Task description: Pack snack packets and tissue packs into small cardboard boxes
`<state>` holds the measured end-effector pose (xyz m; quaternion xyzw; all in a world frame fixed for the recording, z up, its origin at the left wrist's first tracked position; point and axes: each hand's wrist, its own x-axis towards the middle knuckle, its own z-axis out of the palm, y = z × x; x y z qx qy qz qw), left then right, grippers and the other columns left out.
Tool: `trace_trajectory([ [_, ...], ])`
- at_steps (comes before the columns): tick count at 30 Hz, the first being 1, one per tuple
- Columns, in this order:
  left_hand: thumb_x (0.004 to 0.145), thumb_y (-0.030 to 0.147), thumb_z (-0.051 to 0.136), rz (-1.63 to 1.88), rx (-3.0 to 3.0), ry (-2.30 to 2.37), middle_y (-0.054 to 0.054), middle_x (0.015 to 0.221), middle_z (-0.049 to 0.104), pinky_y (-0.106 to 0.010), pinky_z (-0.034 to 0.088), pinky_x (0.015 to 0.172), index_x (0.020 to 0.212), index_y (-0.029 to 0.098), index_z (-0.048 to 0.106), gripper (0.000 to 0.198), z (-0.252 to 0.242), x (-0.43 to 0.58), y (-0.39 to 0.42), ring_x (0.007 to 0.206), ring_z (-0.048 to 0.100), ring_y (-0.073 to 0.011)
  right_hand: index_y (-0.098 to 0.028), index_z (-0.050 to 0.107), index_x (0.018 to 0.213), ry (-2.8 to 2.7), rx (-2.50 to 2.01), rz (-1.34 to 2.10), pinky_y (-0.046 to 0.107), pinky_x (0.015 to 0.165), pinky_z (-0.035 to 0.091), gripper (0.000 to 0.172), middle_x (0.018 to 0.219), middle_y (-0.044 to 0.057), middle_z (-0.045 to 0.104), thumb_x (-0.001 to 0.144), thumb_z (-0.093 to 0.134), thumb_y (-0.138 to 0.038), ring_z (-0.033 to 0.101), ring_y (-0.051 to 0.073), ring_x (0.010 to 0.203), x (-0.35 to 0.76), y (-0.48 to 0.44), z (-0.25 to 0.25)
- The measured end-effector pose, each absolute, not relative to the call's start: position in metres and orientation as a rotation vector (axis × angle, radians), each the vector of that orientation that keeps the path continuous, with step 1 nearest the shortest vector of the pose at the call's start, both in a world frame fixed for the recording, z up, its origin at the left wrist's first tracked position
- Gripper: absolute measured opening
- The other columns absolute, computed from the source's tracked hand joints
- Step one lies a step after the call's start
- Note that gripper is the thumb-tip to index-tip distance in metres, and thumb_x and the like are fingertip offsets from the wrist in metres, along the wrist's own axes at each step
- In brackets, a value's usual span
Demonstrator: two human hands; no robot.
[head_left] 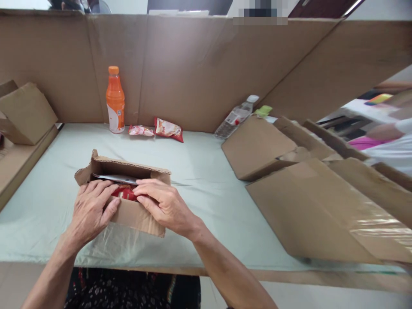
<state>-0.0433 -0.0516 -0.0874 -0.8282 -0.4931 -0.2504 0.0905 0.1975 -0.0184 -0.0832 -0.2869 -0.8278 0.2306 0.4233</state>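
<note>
A small open cardboard box [138, 216] sits at the near left of the table. Inside it lies a red packet [125, 193], partly covered by my fingers, with a silvery-white flat piece [117, 178] behind it along the back wall. My left hand [93, 206] reaches over the box's left front, its fingertips on the packet's left end and its thumb by the front wall. From the right, my right hand [161, 199] has fingers and thumb bent around the packet's right end. The parts of both hands' grip inside the box are hidden.
An orange drink bottle [115, 101], a pink-white packet [141, 131] and a red-white packet [168, 129] stand or lie by the cardboard back wall [183, 73]. A clear bottle [236, 118] leans at the right beside large cardboard boxes [302, 210]. Another box [30, 113] is at the left.
</note>
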Motion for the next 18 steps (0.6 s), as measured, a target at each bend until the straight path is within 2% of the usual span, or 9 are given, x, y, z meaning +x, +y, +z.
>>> trace_trajectory([
  [6, 0.110, 0.039, 0.042, -0.759, -2.470, -1.491, -0.012, 0.120, 0.078, -0.047, 0.048, 0.092, 0.124, 0.018, 0.075, 0.040, -0.087, -0.043, -0.052, 0.112, 0.068, -0.0318, -0.023, 0.078, 0.106, -2.173, -0.741, 0.529, 0.047, 0.106, 0.060, 0.019, 0.109, 0.006, 0.083, 0.103, 0.060, -0.019, 0.073, 0.027, 0.122, 0.198, -0.017, -0.086],
  [13, 0.111, 0.038, 0.043, -0.769, -2.462, -1.478, -0.013, 0.122, 0.078, -0.047, 0.047, 0.092, 0.123, 0.015, 0.075, 0.041, -0.088, -0.043, -0.051, 0.113, 0.068, -0.0323, -0.022, 0.079, 0.098, -2.062, -0.839, 0.510, 0.036, 0.095, 0.062, 0.021, 0.103, 0.007, 0.083, 0.104, 0.058, -0.021, 0.077, 0.021, 0.103, 0.201, -0.009, -0.089],
  [18, 0.111, 0.037, 0.042, -0.790, -2.443, -1.429, -0.013, 0.122, 0.078, -0.047, 0.046, 0.090, 0.122, 0.013, 0.074, 0.042, -0.089, -0.042, -0.051, 0.112, 0.068, -0.0324, -0.022, 0.079, 0.102, -2.145, -0.899, 0.430, 0.039, 0.097, 0.060, 0.018, 0.105, 0.007, 0.083, 0.103, 0.061, -0.021, 0.076, 0.023, 0.105, 0.203, -0.009, -0.091],
])
